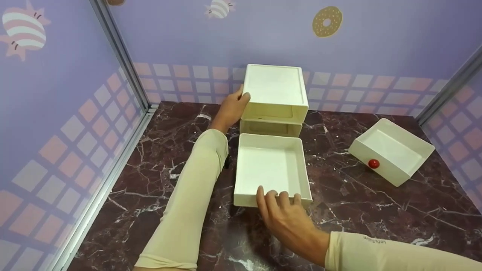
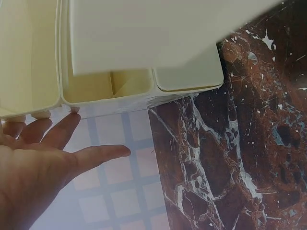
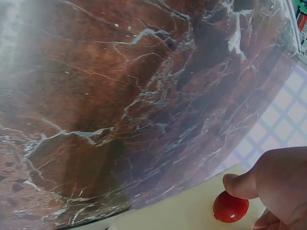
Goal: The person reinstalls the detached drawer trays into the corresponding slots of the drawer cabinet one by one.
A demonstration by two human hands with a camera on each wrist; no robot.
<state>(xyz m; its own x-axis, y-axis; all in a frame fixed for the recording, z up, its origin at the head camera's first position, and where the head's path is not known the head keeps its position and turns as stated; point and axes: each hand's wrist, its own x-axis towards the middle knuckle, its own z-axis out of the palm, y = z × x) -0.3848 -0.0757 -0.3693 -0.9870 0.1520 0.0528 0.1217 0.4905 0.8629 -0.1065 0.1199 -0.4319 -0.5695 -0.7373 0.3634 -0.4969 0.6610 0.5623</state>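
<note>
A white drawer cabinet [image 1: 275, 84] stands against the back wall with open compartments facing me. My left hand [image 1: 231, 109] rests on its left side; in the left wrist view the fingertips touch the cabinet wall and the thumb extends free. In front, my right hand [image 1: 288, 222] grips the front edge of a white drawer [image 1: 263, 165], fingers over the rim. The right wrist view shows that drawer's red round knob [image 3: 231, 207] beside the thumb. Inside, the drawer is bare. How far its back end reaches into the cabinet, I cannot tell.
A second white drawer [image 1: 395, 146] with a red knob [image 1: 373, 163] lies on the right of the dark marbled table [image 1: 162, 162]. Patterned purple walls [image 1: 376, 45] close off the back and both sides, with a metal rail [image 1: 120, 52] at the left corner.
</note>
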